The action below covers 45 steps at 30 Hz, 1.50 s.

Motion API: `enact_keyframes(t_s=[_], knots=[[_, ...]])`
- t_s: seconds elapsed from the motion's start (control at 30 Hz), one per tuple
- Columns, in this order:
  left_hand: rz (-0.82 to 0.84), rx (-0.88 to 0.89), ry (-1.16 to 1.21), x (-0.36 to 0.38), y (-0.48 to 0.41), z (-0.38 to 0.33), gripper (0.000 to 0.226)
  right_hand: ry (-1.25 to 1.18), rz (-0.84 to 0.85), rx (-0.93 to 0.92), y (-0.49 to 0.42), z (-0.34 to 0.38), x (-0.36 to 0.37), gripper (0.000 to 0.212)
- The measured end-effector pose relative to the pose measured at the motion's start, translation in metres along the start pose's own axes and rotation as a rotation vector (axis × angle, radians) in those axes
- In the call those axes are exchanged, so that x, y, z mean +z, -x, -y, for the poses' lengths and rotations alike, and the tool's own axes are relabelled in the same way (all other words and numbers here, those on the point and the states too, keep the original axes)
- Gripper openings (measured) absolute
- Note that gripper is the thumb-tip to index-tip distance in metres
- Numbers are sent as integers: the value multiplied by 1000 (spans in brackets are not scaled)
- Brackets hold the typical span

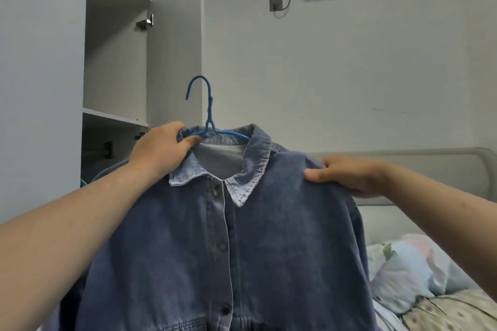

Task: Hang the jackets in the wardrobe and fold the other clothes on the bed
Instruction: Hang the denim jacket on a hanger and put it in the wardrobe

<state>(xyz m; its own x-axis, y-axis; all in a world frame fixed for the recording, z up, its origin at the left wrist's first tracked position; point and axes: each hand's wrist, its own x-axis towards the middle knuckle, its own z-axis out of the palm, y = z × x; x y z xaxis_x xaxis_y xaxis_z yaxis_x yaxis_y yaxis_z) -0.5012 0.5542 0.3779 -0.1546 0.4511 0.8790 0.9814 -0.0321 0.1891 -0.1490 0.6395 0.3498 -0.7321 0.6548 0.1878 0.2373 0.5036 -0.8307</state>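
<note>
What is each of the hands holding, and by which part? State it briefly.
The left hand grips the denim jacket at its collar, together with one arm of the blue hanger; the right hand pinches the jacket's shoulder.

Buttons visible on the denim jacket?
3, down the denim jacket front: top button by the collar, middle button mid-chest, bottom button near the hem. More may be hidden.
</note>
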Motion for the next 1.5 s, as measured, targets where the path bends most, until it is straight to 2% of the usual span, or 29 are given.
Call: enact_keyframes(t_s=[0.03,0.1,0.17,0.2,0.27,0.3,0.33,0.47,0.6,0.67,0.73,0.77,0.87,0.9,0.93,1.0,1.03,1.1,1.2,1.27,1.4,1.5], knots=[[2,-9,-2,1,-2,3,40,-138,49,32,-1,-6,1,53],[7,-22,-28,4,-4,9,42,-297,126,85,-3,-18,1,61],[9,-34,-59,5,-3,16,43,-215,131,116,-5,-23,2,60],[8,-41,-66,6,-2,18,43,-26,62,112,-7,-25,3,56],[4,-68,-57,8,1,22,40,592,-181,117,-16,-27,6,41],[10,-81,-45,8,3,23,38,820,-310,112,-23,-28,7,39],[17,-89,-32,9,4,23,36,884,-402,111,-27,-29,8,39],[26,-98,7,11,10,22,37,648,-451,74,-34,-28,14,42],[47,-34,1,18,16,9,36,627,-595,-165,-46,-9,31,31],[38,-2,-16,21,18,1,35,632,-554,-277,-55,3,44,24],[20,3,-22,19,18,-2,37,615,-458,-299,-59,11,52,10],[17,-4,-26,16,18,-2,38,543,-411,-289,-59,15,53,15],[33,-39,-8,4,23,3,41,202,-281,-230,-48,30,46,59],[43,-45,16,1,25,3,41,181,-254,-228,-45,34,47,62],[59,-45,46,-3,28,2,42,244,-249,-242,-43,37,50,54],[104,-28,100,-14,35,-3,47,520,-319,-280,-45,38,61,24],[128,-17,115,-21,39,-5,48,600,-364,-307,-47,37,66,20],[170,20,147,-38,48,-9,46,586,-419,-341,-45,36,72,25],[236,76,224,-63,60,-10,22,535,-466,-370,-35,43,71,33],[270,62,170,-77,64,-8,8,500,-480,-402,-27,48,74,36],[407,-19,69,-97,77,-3,34,469,-491,-462,-12,51,91,18],[379,-51,70,-102,88,-2,40,468,-475,-499,-3,55,103,15]])
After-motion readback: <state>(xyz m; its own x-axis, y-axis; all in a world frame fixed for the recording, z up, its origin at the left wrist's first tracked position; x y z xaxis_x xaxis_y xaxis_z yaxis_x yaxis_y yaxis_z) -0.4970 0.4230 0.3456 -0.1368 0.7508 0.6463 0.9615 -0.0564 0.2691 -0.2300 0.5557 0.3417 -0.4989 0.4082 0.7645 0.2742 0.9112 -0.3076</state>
